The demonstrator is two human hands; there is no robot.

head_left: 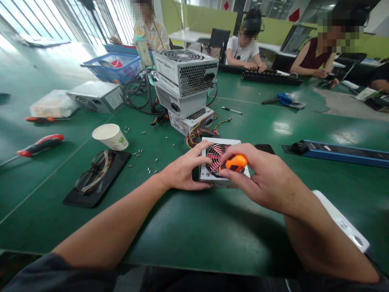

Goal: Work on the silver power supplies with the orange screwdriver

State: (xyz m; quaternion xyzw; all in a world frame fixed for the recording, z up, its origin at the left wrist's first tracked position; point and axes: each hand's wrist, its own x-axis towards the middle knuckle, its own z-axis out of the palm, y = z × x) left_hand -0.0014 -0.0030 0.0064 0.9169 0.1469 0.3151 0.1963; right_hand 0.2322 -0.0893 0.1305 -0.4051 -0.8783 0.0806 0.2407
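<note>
A computer power supply [225, 142] lies on the green table before me, its fan and wire grille [216, 152] facing up. My left hand [185, 168] grips its left side, thumb at the front edge and fingers over the top. In my right hand [264, 174] is a screwdriver with an orange and black handle [238, 163], held over the fan side. The screwdriver's tip is hidden behind the handle and fingers, so I cannot tell what it touches. Coloured cables [197, 136] bunch up behind the unit.
Stacked power supplies [185, 77] stand behind. To the left are a paper cup [111, 136], glasses on a black pad [100, 190], small scattered screws [138, 153] and a red-black screwdriver [42, 144]. A power strip [340, 219] lies right. Several people sit across the table.
</note>
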